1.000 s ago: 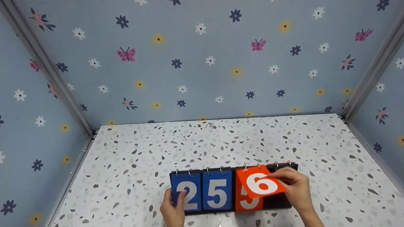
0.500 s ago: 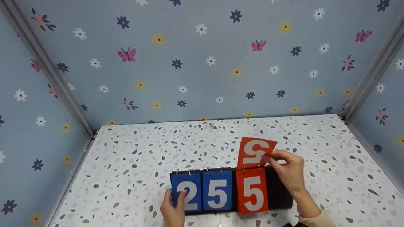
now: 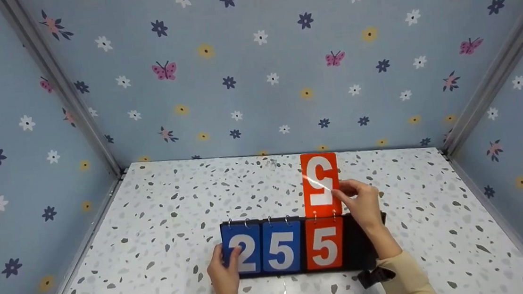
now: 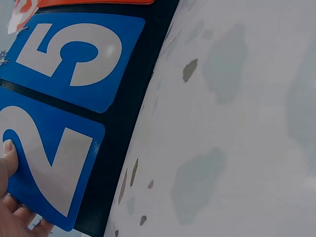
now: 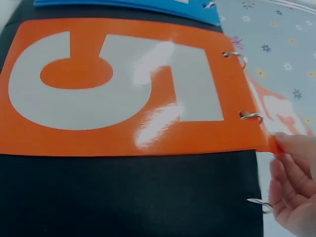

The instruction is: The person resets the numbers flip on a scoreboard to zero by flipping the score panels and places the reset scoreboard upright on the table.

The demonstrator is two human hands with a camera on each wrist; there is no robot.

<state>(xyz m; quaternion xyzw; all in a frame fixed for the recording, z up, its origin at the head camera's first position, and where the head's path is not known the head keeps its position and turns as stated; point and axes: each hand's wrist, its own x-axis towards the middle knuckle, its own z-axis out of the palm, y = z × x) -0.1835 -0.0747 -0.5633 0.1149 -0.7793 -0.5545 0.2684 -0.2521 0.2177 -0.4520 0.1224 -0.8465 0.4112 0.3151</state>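
Fingers (image 5: 292, 180) pinching a raised card (image 5: 281, 111), orange card (image 5: 131, 89) marked 5, metal rings (image 5: 252, 116), black board (image 5: 133, 197)

A black flip scoreboard (image 3: 358, 252) sits between five and six o'clock in the head view, its nine-o'clock end gripped by the left hand (image 3: 224, 271). Toward three o'clock run a blue 2 card (image 3: 247, 247), a blue 5 card (image 3: 280, 249) and a red 5 card (image 3: 324, 244). A turned-up red card (image 3: 320, 180), its 5 inverted, points to twelve, pinched by the right hand (image 3: 364, 208).
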